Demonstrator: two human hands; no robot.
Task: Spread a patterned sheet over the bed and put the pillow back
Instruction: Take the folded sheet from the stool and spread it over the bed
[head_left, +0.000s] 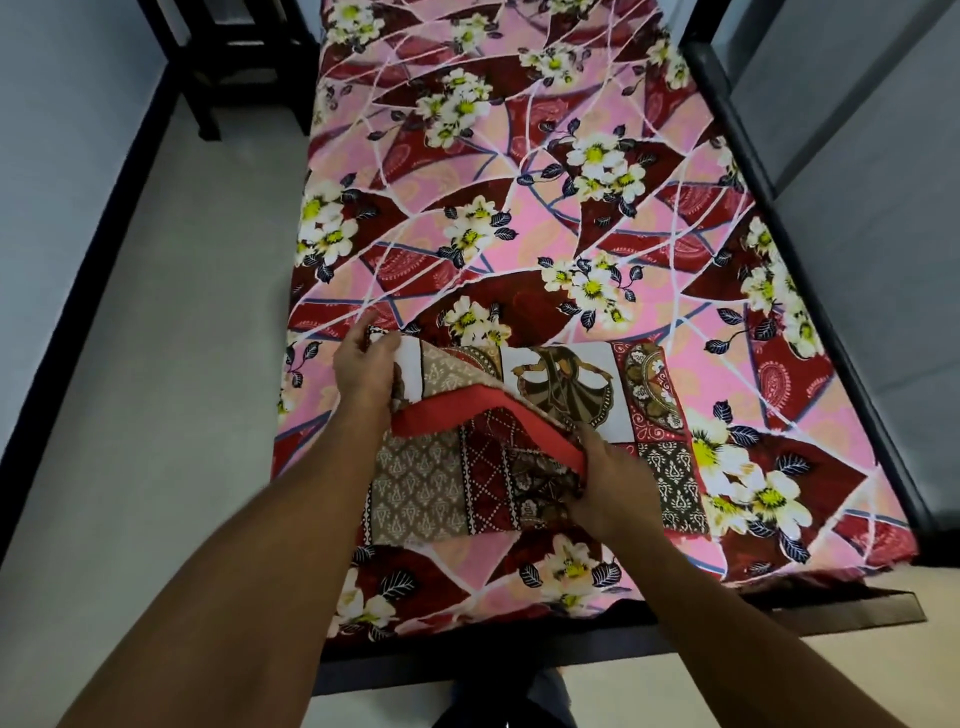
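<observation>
Left hand (363, 366) grips the far left corner of a folded brown, red and white patchwork-print cotton sheet (566, 382); right hand (605, 480) pinches its turned-back, red-backed flap. The sheet lies lower centre on the pink-and-maroon floral bed cover (519, 182). Black bed rail (826, 322) at right; dark stool (228, 57) upper left.

No text, label, brand, number or sign can be read anywhere in this view.
</observation>
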